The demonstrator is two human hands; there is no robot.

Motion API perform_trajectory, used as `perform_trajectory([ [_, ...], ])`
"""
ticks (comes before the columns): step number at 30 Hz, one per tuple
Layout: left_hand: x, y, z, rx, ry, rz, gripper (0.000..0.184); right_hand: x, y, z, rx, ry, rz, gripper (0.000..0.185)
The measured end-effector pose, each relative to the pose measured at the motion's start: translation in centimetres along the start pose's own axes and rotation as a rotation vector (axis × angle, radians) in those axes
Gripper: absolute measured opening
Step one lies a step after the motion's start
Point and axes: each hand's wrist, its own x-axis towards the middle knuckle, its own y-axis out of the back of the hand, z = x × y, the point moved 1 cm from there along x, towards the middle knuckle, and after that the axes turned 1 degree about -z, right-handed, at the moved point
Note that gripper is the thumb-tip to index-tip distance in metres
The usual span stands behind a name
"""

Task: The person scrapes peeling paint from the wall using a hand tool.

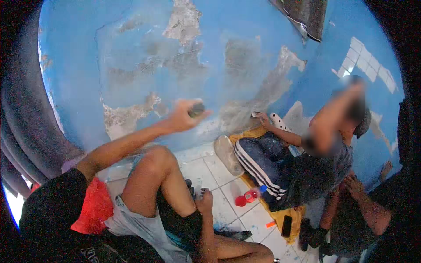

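My left hand (182,117) is raised in front of the peeling blue wall (144,83), closed around a dark, rounded block (196,110). Motion blurs it, and I cannot make out its exact kind or whether it touches the wall. Bare grey plaster patches (184,22) show where the paint is gone. Lower down, my right hand (204,202) rests beside my bent left shin, above the white floor tiles (221,171). Its fingers are loosely apart and I see nothing in them.
To the right, a person in striped dark trousers (263,166) sits on a yellow cloth (298,215), one hand (262,118) at the wall. A bottle of red liquid (249,196) and a black phone (286,226) lie nearby. Another person's arm (368,201) shows at far right.
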Motion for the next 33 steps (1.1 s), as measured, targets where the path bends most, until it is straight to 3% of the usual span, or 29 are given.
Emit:
perform_trajectory([
  [1, -1.6, -2.4, -0.5, -0.036, -0.003, -0.032, 0.038, -0.1, 0.1, -0.2, -0.011, 0.044, -0.008, 0.032],
  [2, -3.2, -4.6, -1.4, -0.072, -0.007, -0.062, 0.038, 0.0, 0.5, -0.8, 0.055, -0.075, -0.014, 0.030],
  [4, -6.8, -9.3, -4.8, 0.029, 0.150, -0.576, 0.036, -0.1, 0.5, -0.2, 0.046, -0.007, 0.001, 0.029],
  [6, -11.8, -13.2, -6.4, -0.252, 0.178, -0.835, 0.032, 0.0, 0.2, 0.3, -0.033, 0.015, -0.005, 0.028],
  [8, -14.7, -13.6, -5.1, -0.027, -0.334, -0.928, 0.031, -0.1, 0.4, 0.4, 0.041, 0.030, 0.008, 0.028],
  [9, -15.3, -13.7, -3.8, -0.045, -0.320, -0.920, 0.031, -0.2, 0.3, 0.5, 0.039, 0.012, 0.009, 0.029],
  [11, -14.1, -12.5, 0.0, -0.367, -0.023, -1.245, 0.038, -0.1, 0.5, 0.6, 0.047, 0.003, -0.013, 0.030],
  [12, -14.0, -11.9, 0.9, -0.418, 0.028, -1.306, 0.039, 0.2, 0.4, 0.5, 0.074, -0.006, -0.016, 0.030],
  [20, -14.9, -10.8, -1.2, -0.218, -0.055, -1.387, 0.047, 0.5, 0.9, 0.0, 0.072, -0.061, -0.110, 0.037],
  [23, -17.4, -12.4, -2.9, -0.124, -0.126, -1.138, 0.053, 1.3, 1.5, 0.2, 0.063, 0.017, -0.089, 0.040],
  [24, -18.1, -13.2, -3.3, -0.062, -0.172, -0.934, 0.058, 2.2, 2.6, -1.3, 0.122, -0.041, -0.112, 0.043],
  [25, -17.3, -12.7, -2.8, -0.065, -0.168, -0.924, 0.058, 2.8, 3.3, -2.1, 0.113, -0.035, -0.116, 0.043],
  [28, -15.3, -11.0, -1.4, -0.041, -0.125, -1.018, 0.065, 4.3, 4.6, -2.7, 0.168, 0.016, -0.163, 0.049],
  [33, -13.5, -8.5, -0.6, -0.142, 0.225, -1.110, 0.075, 5.2, 3.9, -1.6, 0.025, 0.168, -0.176, 0.061],
])
